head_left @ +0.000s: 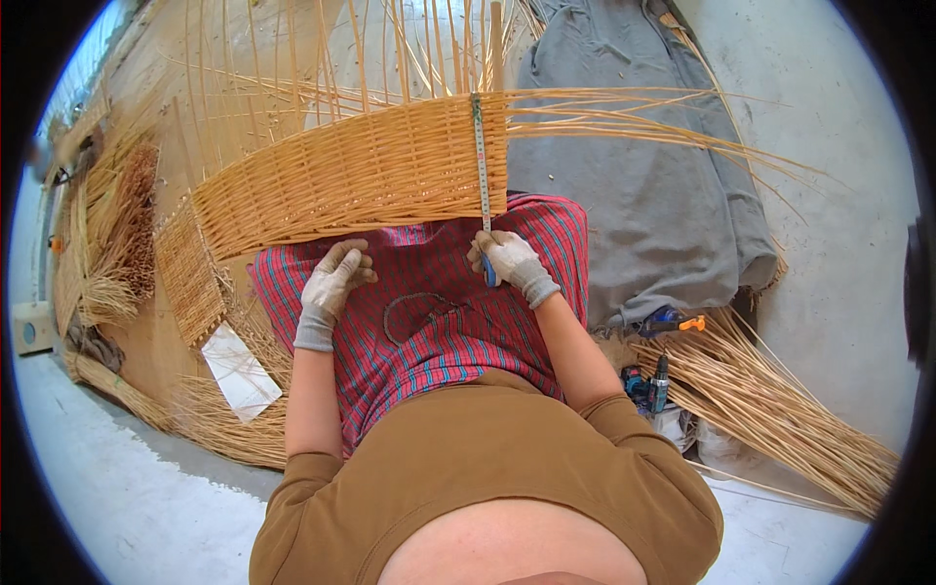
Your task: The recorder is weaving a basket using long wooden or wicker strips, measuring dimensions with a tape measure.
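Working Position

Left hand (337, 285), centre: loosely curled, apparently empty. Woven panel (351, 171), upper centre: lies above both hands, long axis crosswise. Right hand (505, 261), nearer the panel's right end: grips tape measure (489, 273), blade (481, 161) running upward.

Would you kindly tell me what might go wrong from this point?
The tape measure could slip and misread: the right hand holds its lower end, but no hand steadies its top at the upper edge of the woven panel. The panel might shift, since the left hand appears to be off it. The loose strands jutting right over the grey cloth could snag.
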`<state>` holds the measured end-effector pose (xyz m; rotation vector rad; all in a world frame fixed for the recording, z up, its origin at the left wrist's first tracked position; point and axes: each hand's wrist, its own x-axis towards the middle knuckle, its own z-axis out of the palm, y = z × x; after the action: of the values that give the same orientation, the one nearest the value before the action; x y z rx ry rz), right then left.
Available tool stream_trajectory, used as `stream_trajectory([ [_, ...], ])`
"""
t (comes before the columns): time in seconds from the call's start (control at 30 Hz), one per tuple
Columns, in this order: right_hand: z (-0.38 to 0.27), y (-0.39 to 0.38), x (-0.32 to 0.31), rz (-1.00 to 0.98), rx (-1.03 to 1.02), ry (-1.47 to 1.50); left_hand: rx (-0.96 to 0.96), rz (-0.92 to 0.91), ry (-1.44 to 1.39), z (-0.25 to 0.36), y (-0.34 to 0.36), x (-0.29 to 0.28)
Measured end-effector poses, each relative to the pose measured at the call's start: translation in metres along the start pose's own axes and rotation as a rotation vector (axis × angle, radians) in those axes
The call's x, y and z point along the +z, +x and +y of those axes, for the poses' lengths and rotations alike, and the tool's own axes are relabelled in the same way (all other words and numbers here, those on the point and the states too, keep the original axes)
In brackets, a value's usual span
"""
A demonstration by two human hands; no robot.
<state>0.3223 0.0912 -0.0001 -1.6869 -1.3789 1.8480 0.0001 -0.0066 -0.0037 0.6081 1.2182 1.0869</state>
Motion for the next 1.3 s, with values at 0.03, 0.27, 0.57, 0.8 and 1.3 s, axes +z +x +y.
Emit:
stream_trajectory([
  [0.03, 0.002, -0.001, 0.000, -0.008, -0.009, 0.003, -0.006, 0.001, -0.005, 0.000, 0.000, 0.000],
  [0.27, -0.016, 0.004, -0.006, -0.118, 0.050, 0.207, -0.032, 0.027, 0.080, 0.001, -0.001, 0.003],
  [0.57, -0.113, 0.042, -0.070, -0.032, -0.182, 0.207, 0.016, -0.010, 0.228, -0.004, 0.001, 0.007],
  [0.8, -0.117, 0.047, -0.057, -0.010, -0.103, 0.253, -0.004, -0.002, 0.285, -0.001, -0.001, 0.012],
  [1.3, -0.121, 0.044, -0.065, -0.010, -0.133, 0.126, -0.054, -0.004, 0.443, -0.007, 0.007, 0.016],
])
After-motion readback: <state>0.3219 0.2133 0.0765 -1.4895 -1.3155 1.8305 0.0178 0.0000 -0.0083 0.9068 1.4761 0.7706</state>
